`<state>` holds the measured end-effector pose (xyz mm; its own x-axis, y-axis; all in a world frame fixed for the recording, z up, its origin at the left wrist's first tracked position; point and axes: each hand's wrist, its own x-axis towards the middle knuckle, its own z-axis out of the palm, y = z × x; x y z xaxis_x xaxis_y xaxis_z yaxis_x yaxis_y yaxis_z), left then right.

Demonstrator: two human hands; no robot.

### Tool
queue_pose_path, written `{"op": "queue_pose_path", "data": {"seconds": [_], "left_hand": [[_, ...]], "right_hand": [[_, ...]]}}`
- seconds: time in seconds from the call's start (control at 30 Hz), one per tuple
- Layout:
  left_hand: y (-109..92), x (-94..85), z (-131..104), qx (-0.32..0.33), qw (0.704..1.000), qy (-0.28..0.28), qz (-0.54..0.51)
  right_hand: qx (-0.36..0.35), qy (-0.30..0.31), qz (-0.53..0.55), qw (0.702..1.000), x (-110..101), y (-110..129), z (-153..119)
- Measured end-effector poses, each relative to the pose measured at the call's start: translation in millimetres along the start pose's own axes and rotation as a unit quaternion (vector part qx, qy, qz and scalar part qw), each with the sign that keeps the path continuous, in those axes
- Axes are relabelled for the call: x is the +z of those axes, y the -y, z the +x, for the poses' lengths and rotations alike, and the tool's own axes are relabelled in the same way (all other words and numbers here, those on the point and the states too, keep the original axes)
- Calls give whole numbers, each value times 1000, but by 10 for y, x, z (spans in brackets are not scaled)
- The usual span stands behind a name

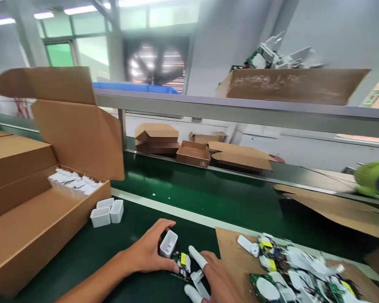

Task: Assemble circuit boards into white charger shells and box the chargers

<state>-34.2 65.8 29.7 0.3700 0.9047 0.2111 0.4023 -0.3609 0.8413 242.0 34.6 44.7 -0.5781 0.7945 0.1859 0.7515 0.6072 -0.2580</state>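
Note:
Near the bottom centre, my left hand point(153, 248) is wrapped round a small white plastic housing point(169, 244), its open side facing up. The left thumb touches a small circuit board point(183, 263) with a yellow component, just below the housing. To the right, my right hand point(211, 275) has white covers on its fingertips. Its thumb and finger are on either side of a white plastic piece point(200, 284) beside the board. Whether the fingers press on that piece is hard to make out.
Left, an open cardboard box point(82, 210) holds white parts; white housings point(101, 216) stand beside it. At right, circuit boards and white parts point(300, 269) are heaped on cardboard point(232, 252). Small boxes point(192, 154) stand behind the green belt point(189, 189). A shelf point(208, 105) crosses above.

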Motion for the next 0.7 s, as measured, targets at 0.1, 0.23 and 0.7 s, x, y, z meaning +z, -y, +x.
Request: {"op": "queue_pose_path", "data": {"seconds": [0.1,0.23,0.7], "left_hand": [[61,-1,-94,-27,999,27,-29],[118,-13,-152,-59,995,47,-71],[71,180,-260,181,976,-40,111]], "right_hand": [[11,5,23,1000,46,121,28],[-26,-56,68,996,66,143,-26],[-137,-262,37,955,308,137,-28]]}}
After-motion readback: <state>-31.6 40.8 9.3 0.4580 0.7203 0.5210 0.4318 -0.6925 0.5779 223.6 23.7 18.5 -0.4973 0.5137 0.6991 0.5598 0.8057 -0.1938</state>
